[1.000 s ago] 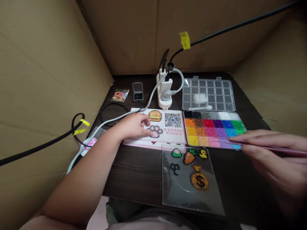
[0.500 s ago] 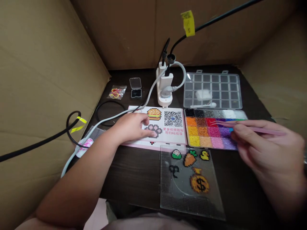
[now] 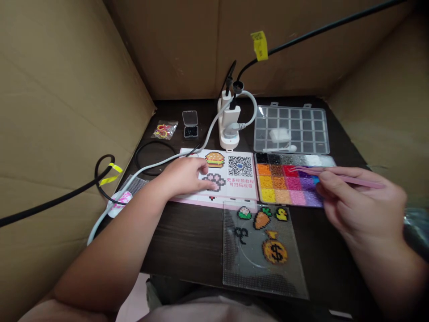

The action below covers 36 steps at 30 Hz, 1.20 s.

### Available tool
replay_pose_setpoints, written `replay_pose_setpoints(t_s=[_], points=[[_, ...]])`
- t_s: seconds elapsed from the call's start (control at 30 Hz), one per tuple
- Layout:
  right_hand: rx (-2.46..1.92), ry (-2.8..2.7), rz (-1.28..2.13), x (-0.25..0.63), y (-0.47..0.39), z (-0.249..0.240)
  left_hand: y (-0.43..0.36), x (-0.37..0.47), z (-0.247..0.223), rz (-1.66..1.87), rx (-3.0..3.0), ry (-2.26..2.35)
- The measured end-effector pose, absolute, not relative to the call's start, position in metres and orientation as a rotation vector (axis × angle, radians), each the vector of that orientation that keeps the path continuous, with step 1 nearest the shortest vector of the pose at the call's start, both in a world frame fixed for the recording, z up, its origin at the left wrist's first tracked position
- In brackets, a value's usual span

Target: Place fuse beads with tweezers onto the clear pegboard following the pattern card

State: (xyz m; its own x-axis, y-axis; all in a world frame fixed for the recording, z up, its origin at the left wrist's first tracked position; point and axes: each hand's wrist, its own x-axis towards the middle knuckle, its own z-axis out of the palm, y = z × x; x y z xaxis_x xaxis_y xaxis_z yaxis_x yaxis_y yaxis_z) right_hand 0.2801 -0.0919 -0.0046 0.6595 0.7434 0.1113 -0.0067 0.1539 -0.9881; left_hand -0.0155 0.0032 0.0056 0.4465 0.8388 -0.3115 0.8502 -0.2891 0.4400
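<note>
My left hand (image 3: pixel 189 176) rests on the printed pattern sheet (image 3: pixel 239 192), thumb and forefinger apart beside a grey and pink paw pattern. Pink tweezers (image 3: pixel 348 178) are held in my right hand (image 3: pixel 368 201), closed around their shaft. Their tips are over the red compartment of the bead box (image 3: pixel 291 203), which holds small beads sorted by colour. Nearer me lies a clear pegboard (image 3: pixel 264 281) with bead figures on it: a carrot (image 3: pixel 262 220), a money bag (image 3: pixel 275 250), a yellow duck (image 3: pixel 282 214), a green and pale figure (image 3: pixel 244 212) and a black outline (image 3: pixel 241 235).
The box's clear lid (image 3: pixel 311 129) lies open behind it, with a white block and a small white spoon. A white power strip (image 3: pixel 229 142) stands behind the sheet, its cable running left. A small black-bead case (image 3: pixel 191 131) and a bag of rings (image 3: pixel 166 129) lie back left. Cardboard walls surround the table.
The camera view has shifted slightly. The tweezer tips stay over the red compartment, and my left hand keeps its place on the sheet.
</note>
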Motion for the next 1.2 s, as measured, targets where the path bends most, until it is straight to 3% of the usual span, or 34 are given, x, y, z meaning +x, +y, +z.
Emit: replay_pose_setpoints(t_s=[0.33,0.6,1.2], points=[[-1.439,-0.909,0.445,0.290,-0.094,-0.013,0.003,-0.016,0.009,-0.047,2.159,1.408],[-1.636,-1.188,0.202,0.299,-0.077,0.024,0.004,-0.013,0.009,-0.082,2.176,1.445],[-1.622,-1.202,0.482,0.269,-0.044,-0.010,0.005,-0.013,0.009,-0.131,2.161,1.461]])
